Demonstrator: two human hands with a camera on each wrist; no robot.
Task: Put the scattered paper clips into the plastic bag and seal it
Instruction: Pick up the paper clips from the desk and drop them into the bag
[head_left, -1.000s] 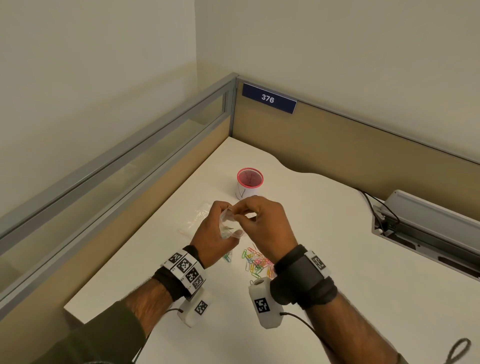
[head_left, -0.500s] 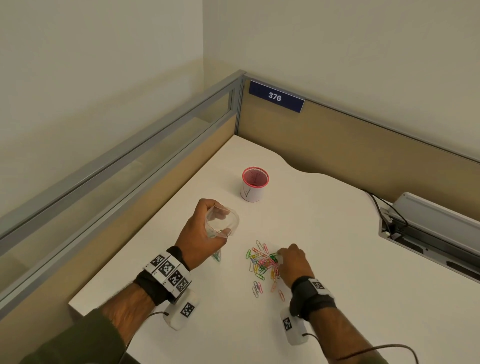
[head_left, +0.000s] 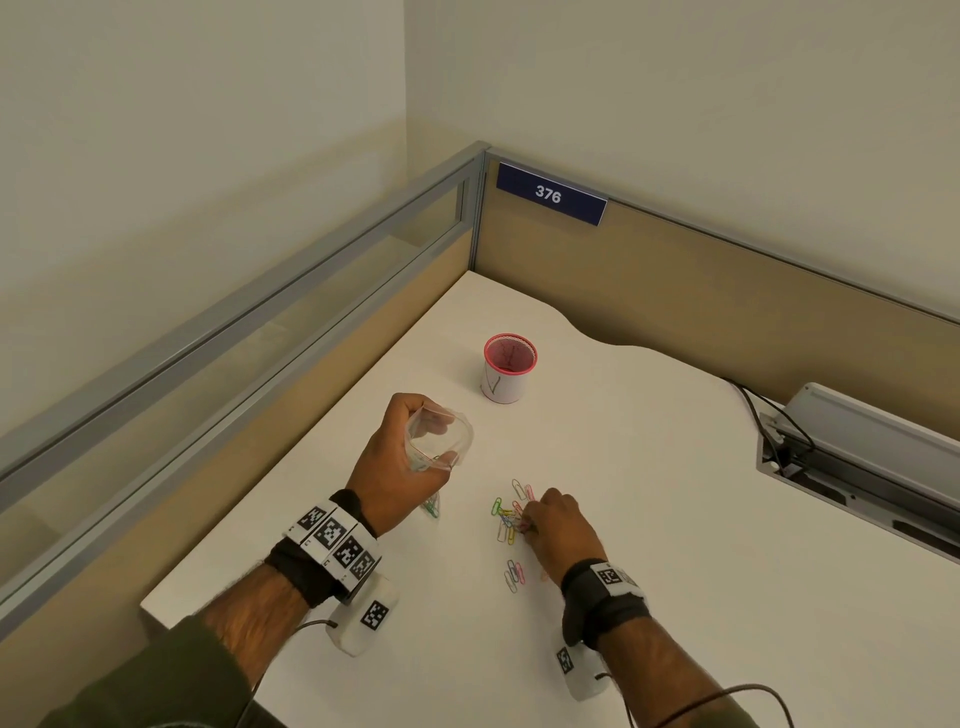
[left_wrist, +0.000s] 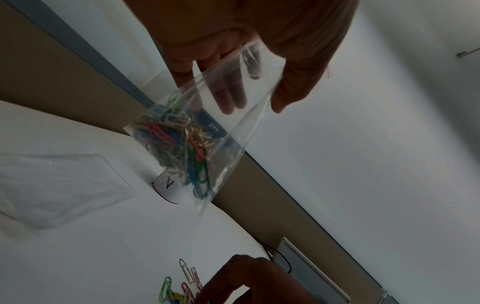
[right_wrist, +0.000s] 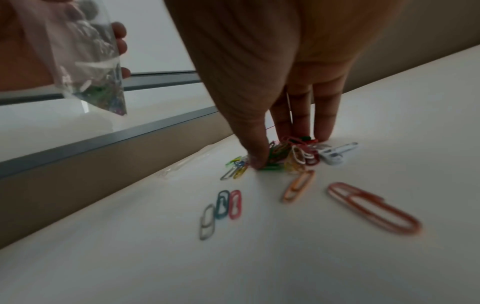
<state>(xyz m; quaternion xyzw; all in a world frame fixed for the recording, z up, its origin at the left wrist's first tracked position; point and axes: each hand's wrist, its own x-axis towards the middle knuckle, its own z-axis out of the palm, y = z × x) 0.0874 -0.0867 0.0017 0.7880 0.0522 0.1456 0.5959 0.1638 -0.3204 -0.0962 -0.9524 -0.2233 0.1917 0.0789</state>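
Her left hand grips the clear plastic bag, mouth open. The right hand pinches coloured paper clips off the white surface; next, probably, lift them into the bag.

- Two hands: the left hand, the right hand.
- One open bag held up, with a bunch of clips inside, too tangled to count.
- One flat clear bag lying on the desk.
- Loose clips on the desk: more than a dozen; the pile under the fingers cannot be counted exactly.
- Three clips lie side by side apart from the pile.
- One cup.
- One number plate.
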